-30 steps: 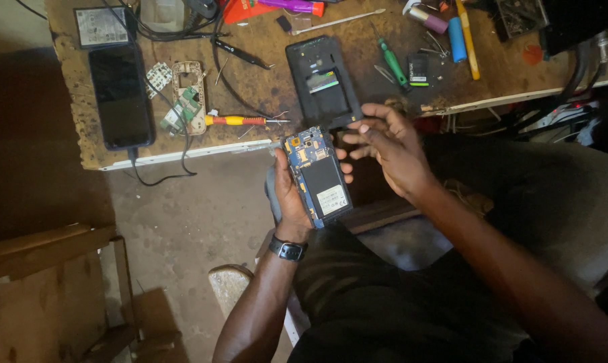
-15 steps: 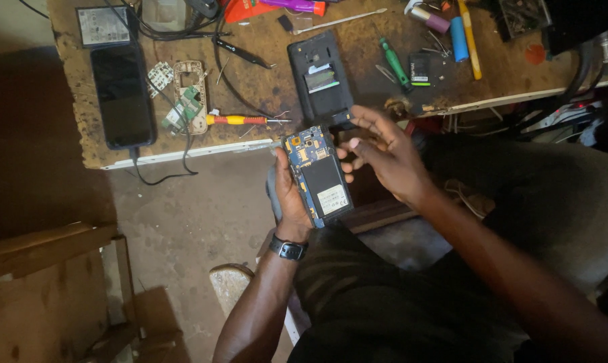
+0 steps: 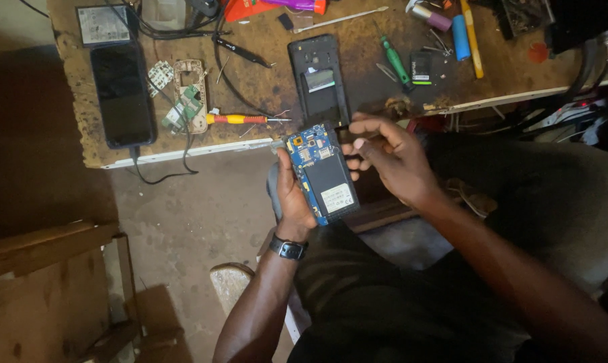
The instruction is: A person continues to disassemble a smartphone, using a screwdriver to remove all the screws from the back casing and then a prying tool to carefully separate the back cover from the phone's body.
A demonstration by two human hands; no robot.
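While the left hand (image 3: pixel 292 195) cradles the opened phone (image 3: pixel 322 173) from below and from its left edge, fingers wrapped round the back and thumb lying along the side, the phone's long axis runs from upper left to lower right, its circuit-board end tilted toward the tabletop (image 3: pixel 263 87) and its dark battery end toward the person's lap. The right hand (image 3: pixel 388 156) sits just beside the phone's right edge, fingers curled and pinched together at the upper right corner of the exposed board; whether it grips a slim dark tool or a small part there is too small to tell. So the right hand is the free one nearest the board, and the work lies directly to its left. The phone is held in the air just off the tabletop edge, below a black back cover (image 3: pixel 319 77) lying on the wood, with a yellow-and-red screwdriver (image 3: pixel 240 119) to its upper left.
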